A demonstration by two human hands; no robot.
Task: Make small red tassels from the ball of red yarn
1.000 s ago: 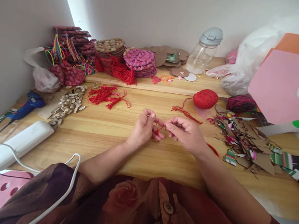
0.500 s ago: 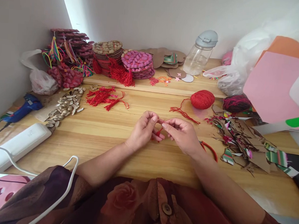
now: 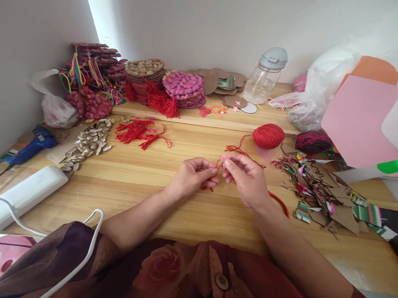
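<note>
Over the middle of the wooden table, my left hand [image 3: 197, 176] pinches a short length of red yarn [image 3: 218, 164] between thumb and fingers. A bit of red also shows below its fingertips. My right hand [image 3: 243, 177] is closed close beside it, its thumb and forefinger pinched at the yarn's other end. Behind my right hand lie loose red strands [image 3: 240, 150] and a ball of red yarn [image 3: 268, 135]. Red tassels [image 3: 135, 132] are piled to the left. A red-handled tool [image 3: 279, 203] is partly hidden by my right wrist.
Pistachio-like shells [image 3: 90, 143], a blue glue gun [image 3: 37, 142] and a white power strip [image 3: 25, 196] sit at left. Cardboard scraps [image 3: 335, 195] spread at right. On the back ledge stand decorated round stacks [image 3: 184, 89] and a water bottle [image 3: 265, 76].
My fingertips have drawn slightly apart, so a short stretch of red yarn now shows upright between them. My left hand sits a little lower. The view has tilted slightly.
</note>
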